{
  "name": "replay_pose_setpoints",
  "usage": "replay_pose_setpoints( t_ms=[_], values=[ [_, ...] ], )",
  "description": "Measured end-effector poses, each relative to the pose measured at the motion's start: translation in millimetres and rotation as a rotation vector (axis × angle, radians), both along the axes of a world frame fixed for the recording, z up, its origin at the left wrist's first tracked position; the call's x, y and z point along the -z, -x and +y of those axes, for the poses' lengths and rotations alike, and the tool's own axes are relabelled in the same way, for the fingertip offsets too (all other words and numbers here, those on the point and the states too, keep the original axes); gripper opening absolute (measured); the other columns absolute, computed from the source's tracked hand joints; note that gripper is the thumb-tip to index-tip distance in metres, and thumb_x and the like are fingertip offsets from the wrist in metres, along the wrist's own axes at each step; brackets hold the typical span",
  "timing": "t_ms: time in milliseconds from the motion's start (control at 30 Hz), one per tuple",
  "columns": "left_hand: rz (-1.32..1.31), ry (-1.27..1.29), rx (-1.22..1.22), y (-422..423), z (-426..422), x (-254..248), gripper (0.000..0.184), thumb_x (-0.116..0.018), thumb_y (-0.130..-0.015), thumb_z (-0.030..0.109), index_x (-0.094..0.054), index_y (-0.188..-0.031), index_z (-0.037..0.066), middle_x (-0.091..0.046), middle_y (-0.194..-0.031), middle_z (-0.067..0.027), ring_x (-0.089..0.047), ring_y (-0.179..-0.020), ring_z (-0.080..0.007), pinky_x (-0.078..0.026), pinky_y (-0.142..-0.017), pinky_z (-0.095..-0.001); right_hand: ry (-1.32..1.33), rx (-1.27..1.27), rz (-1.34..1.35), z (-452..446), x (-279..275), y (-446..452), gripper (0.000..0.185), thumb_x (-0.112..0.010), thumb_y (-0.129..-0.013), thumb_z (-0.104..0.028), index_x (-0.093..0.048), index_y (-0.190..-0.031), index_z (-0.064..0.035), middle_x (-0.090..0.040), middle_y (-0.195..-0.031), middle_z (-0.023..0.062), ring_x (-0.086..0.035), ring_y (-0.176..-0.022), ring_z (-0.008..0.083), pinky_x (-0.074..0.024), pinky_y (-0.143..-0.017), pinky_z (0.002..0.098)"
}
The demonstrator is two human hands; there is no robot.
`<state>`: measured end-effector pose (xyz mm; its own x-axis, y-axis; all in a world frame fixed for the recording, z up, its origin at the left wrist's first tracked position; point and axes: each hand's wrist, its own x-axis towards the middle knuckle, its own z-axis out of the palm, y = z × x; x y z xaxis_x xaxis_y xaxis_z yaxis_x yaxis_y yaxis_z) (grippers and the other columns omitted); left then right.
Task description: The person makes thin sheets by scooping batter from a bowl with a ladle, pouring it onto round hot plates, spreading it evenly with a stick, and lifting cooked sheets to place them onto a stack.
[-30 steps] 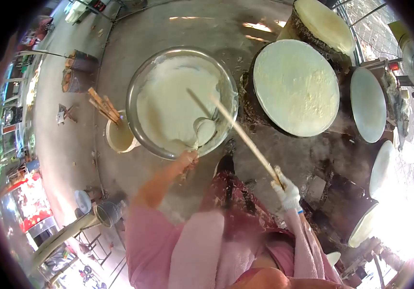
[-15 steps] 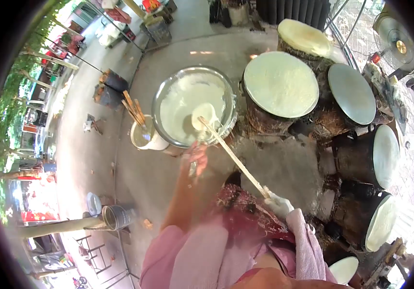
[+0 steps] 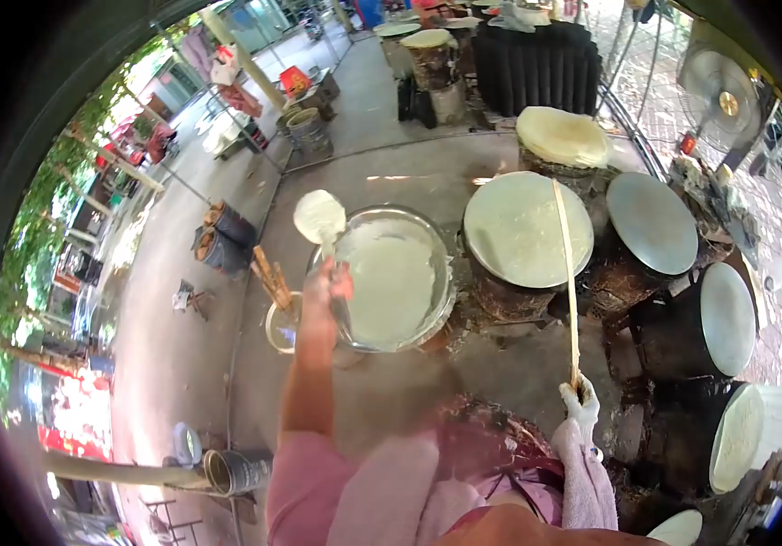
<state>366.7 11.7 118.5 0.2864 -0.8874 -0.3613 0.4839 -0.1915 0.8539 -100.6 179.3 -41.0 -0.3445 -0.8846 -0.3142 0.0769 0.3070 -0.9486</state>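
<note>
My left hand is closed around the handle of a ladle whose bowl is coated with white batter. The ladle is over the left rim of a wide metal basin, where more white batter lies. My right hand, in a white glove, grips the near end of a long thin wooden stick. The stick points away from me, its far end over a round pale steaming surface on a dark pot. Whether the tip touches that surface I cannot tell.
A white bucket holding several wooden sticks stands left of the basin. To the right, several dark pots with round tops curve toward me. A pale round stack sits behind them, near a fan.
The ladle has come out of the basin, up and to the left. My right hand has swung the stick from the basin toward the right. The view has tilted upward.
</note>
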Motion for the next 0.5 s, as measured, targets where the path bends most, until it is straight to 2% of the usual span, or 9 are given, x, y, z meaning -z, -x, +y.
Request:
replay_pose_setpoints(
  t_ms=[67,100,167,267,300,367,433,467,500],
  values=[
    [-0.271,-0.053,0.047,37.7,15.3,-9.1,0.032,-0.050,-0.102,0.033,-0.056,-0.095,0.002,-0.043,-0.058,0.0027,-0.038,-0.041,-0.0085,-0.031,-0.044,-0.0236,0.137,0.049,0.026,4.3,3.7,4.6,0.066,-0.072,-0.084,-0.006,-0.045,-0.143,0.0009,-0.054,-0.136,0.0116,-0.056,-0.113,0.0137,-0.0439,-0.098,0.0258],
    [-0.328,-0.070,0.077,55.7,21.5,-16.4,0.033,-0.052,-0.101,0.036,-0.057,-0.094,0.004,-0.043,-0.058,0.0027,-0.039,-0.042,-0.0086,-0.030,-0.043,-0.0227,0.099,0.003,0.068,7.6,5.1,15.5,0.074,-0.071,-0.085,-0.005,-0.035,-0.149,-0.0003,-0.044,-0.148,0.0125,-0.052,-0.120,0.0134,-0.0428,-0.100,0.0259],
    [-0.286,-0.053,0.262,76.1,22.3,-17.6,0.033,-0.054,-0.099,0.038,-0.058,-0.096,0.004,-0.043,-0.058,0.0040,-0.037,-0.043,-0.0075,-0.028,-0.042,-0.0214,0.169,0.143,-0.021,17.6,20.8,24.9,0.066,-0.072,-0.085,-0.006,-0.044,-0.143,0.0018,-0.055,-0.135,0.0096,-0.055,-0.111,0.0119,-0.0448,-0.095,0.0249],
    [-0.159,-0.103,0.535,121.9,9.8,-18.7,0.035,-0.054,-0.100,0.037,-0.058,-0.100,0.002,-0.043,-0.059,0.0041,-0.036,-0.043,-0.0062,-0.028,-0.042,-0.0216,-0.036,0.228,0.121,41.6,40.0,58.4,0.048,-0.077,-0.083,-0.014,-0.060,-0.125,0.0033,-0.065,-0.101,0.0024,-0.056,-0.089,0.0099,-0.0474,-0.082,0.0258],
    [0.014,-0.153,0.759,129.5,-6.2,-5.0,0.034,-0.050,-0.102,0.033,-0.058,-0.101,0.001,-0.044,-0.062,0.0041,-0.037,-0.044,-0.0055,-0.028,-0.042,-0.0217,-0.130,0.313,0.275,49.9,47.4,66.3,0.048,-0.078,-0.082,-0.022,-0.062,-0.123,-0.0011,-0.067,-0.097,0.0051,-0.058,-0.086,0.0106,-0.0487,-0.081,0.0269],
    [0.229,-0.238,1.009,174.9,-24.7,27.3,0.035,-0.046,-0.104,0.032,-0.058,-0.104,-0.001,-0.046,-0.065,0.0045,-0.037,-0.044,-0.0053,-0.028,-0.042,-0.0217,-0.373,0.359,0.443,59.0,13.0,85.7,0.045,-0.077,-0.082,-0.027,-0.065,-0.120,-0.0058,-0.070,-0.094,0.0101,-0.064,-0.086,0.0149,-0.0502,-0.081,0.0298],
    [0.251,-0.474,1.072,243.0,-42.2,68.0,0.036,-0.043,-0.105,0.033,-0.057,-0.109,0.000,-0.044,-0.062,0.0067,-0.035,-0.042,-0.0054,-0.028,-0.042,-0.0217,-0.438,0.476,0.437,77.5,20.1,116.1,0.043,-0.076,-0.081,-0.029,-0.066,-0.117,-0.0078,-0.071,-0.096,0.0146,-0.068,-0.088,0.0206,-0.0513,-0.082,0.0333],
    [0.520,-0.672,1.225,276.7,-58.7,94.0,0.039,-0.042,-0.105,0.036,-0.056,-0.115,0.002,-0.042,-0.057,0.0070,-0.034,-0.040,-0.0065,-0.029,-0.041,-0.0222,-0.406,0.545,0.317,97.0,49.3,134.2,0.042,-0.075,-0.081,-0.027,-0.065,-0.117,-0.0072,-0.071,-0.099,0.0142,-0.069,-0.091,0.0226,-0.0515,-0.082,0.0340],
    [0.595,-0.761,1.341,316.3,-68.9,113.7,0.038,-0.041,-0.105,0.038,-0.056,-0.117,0.005,-0.042,-0.054,0.0063,-0.034,-0.039,-0.0077,-0.029,-0.040,-0.0237,-0.341,0.641,0.187,114.7,87.0,154.2,0.044,-0.075,-0.081,-0.027,-0.065,-0.119,-0.0076,-0.072,-0.099,0.0137,-0.069,-0.092,0.0218,-0.0513,-0.083,0.0339]
  ],
)
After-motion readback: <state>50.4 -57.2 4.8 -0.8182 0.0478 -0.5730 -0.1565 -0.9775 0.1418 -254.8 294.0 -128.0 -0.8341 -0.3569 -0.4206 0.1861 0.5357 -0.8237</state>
